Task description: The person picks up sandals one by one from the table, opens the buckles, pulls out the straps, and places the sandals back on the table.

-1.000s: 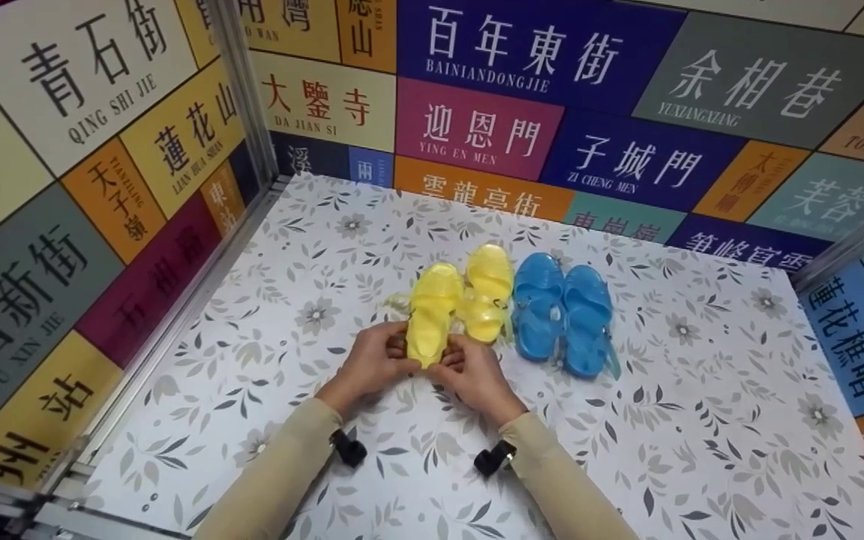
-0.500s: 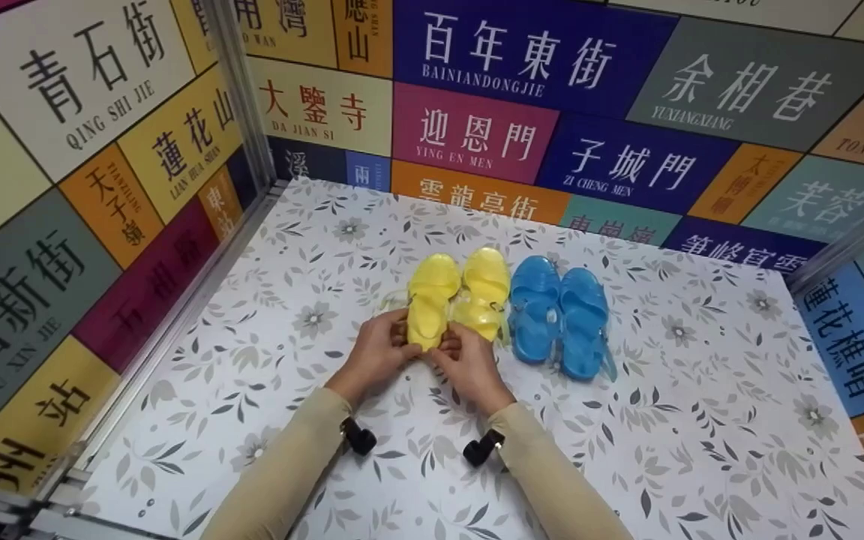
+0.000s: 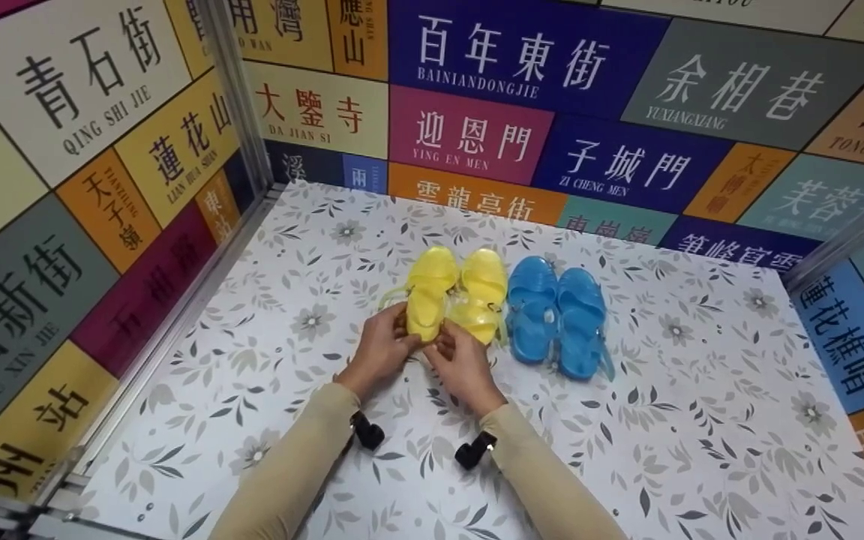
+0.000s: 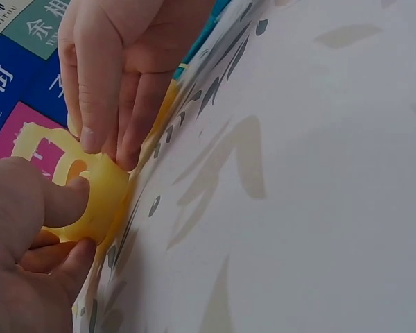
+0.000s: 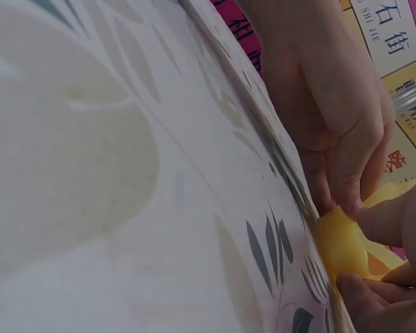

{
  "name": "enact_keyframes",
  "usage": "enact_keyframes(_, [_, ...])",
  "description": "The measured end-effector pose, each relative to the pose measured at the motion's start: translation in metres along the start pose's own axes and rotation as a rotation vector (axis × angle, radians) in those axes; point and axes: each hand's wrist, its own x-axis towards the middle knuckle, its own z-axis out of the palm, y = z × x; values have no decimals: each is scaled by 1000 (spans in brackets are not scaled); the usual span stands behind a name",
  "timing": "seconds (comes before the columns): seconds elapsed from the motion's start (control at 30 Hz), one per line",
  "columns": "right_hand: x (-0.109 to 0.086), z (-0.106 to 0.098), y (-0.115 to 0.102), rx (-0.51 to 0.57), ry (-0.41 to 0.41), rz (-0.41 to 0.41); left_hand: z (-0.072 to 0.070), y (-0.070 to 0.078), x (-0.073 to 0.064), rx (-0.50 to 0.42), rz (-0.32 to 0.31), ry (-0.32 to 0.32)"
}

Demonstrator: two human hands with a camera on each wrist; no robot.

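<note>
Two yellow sandals lie side by side, toes toward the back wall. Both hands are at the heel of the left yellow sandal [image 3: 426, 304]. From its left side, my left hand [image 3: 381, 346] pinches the heel between thumb and fingers. My right hand [image 3: 466, 367] holds the same heel from the right, fingertips close to the left thumb. In the left wrist view the rounded heel [image 4: 109, 191] sits between the two hands, low over the tabletop. The right yellow sandal [image 3: 484, 274] stands just beside it, its heel partly hidden by the right hand.
A pair of blue sandals, one [image 3: 532, 319] left and one [image 3: 580, 322] right, lies to the right of the yellow ones. The table [image 3: 687, 450] has a white leaf-and-flower covering. Sign-printed walls [image 3: 469, 135] and a metal frame post [image 3: 241, 112] border it.
Both hands have pushed the left yellow sandal slightly forward, so its toe now lines up with the right yellow sandal's. The blue sandals stay in place.
</note>
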Motion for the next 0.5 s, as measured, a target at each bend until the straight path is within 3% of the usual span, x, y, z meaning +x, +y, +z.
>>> enact_keyframes(0.2, [0,3,1,-31,9,-9,5,-3,6,44,15,22])
enact_keyframes(0.5, [0,3,3,57,-22,3,5,-4,8,78,32,19])
